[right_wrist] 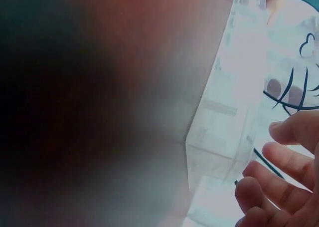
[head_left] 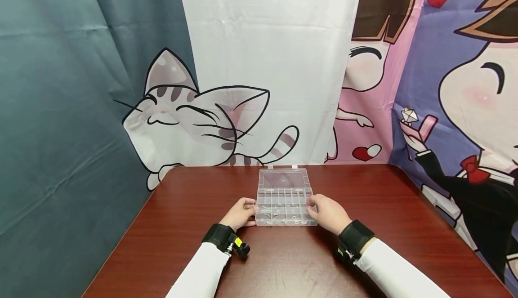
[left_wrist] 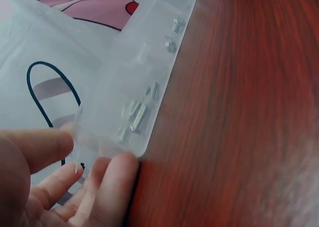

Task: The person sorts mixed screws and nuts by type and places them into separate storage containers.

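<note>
A clear plastic compartment box (head_left: 285, 220) lies on the table with its lid (head_left: 283, 180) folded back at the far side. Small metal screws (left_wrist: 137, 116) lie in a compartment near its left end, and a few more small metal pieces (left_wrist: 171, 46) sit further along. My left hand (head_left: 238, 214) is at the left end of the box, its thumb and fingers spread apart and the fingertips right at the near corner. At the opposite end, my right hand (head_left: 328, 213) has loosely bent fingers beside the box wall, thumb and fingers apart.
The box stands on a reddish-brown wooden table (head_left: 182, 194). Behind the table hangs a printed cloth (head_left: 267, 33) with a cat and cartoon people. A green curtain (head_left: 60, 109) hangs at the left. Each wrist wears a black band (head_left: 356, 237) with a small camera.
</note>
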{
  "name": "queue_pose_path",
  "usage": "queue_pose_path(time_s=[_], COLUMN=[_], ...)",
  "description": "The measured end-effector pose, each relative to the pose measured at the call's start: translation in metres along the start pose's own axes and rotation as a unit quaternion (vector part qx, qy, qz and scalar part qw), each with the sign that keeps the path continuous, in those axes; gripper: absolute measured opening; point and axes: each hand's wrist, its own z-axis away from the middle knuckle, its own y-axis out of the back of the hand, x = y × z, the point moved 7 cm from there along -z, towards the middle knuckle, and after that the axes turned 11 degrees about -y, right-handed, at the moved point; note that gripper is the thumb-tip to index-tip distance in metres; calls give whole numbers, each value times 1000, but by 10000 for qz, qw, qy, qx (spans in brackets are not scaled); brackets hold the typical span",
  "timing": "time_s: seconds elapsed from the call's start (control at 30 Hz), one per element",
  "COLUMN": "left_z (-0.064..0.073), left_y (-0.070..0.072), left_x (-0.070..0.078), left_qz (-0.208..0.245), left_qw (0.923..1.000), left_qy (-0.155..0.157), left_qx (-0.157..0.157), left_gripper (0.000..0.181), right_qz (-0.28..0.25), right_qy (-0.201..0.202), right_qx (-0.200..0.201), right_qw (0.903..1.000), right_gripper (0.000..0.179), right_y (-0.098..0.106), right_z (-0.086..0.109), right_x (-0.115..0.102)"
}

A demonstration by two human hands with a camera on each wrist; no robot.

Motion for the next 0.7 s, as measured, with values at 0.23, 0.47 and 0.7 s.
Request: queue_pose_path(time_s=[0.23,0.47,0.7], left_z=[10,28,62], left_y=[2,23,50], left_x=[11,21,56], left_qz=[199,-879,-4412], left_qw=[9996,9961,8884], left_qy=[182,-100,-1222], left_qx=[-93,35,336], left_gripper=[46,53,57], right_qz=[19,117,431], right_qy=[156,141,166], right_qx=[115,427,621], right_qw=[9998,9989,9970], right_gripper=[23,37,54], right_y=[12,28,39], right_z=[22,38,51], right_x=[-5,11,28])
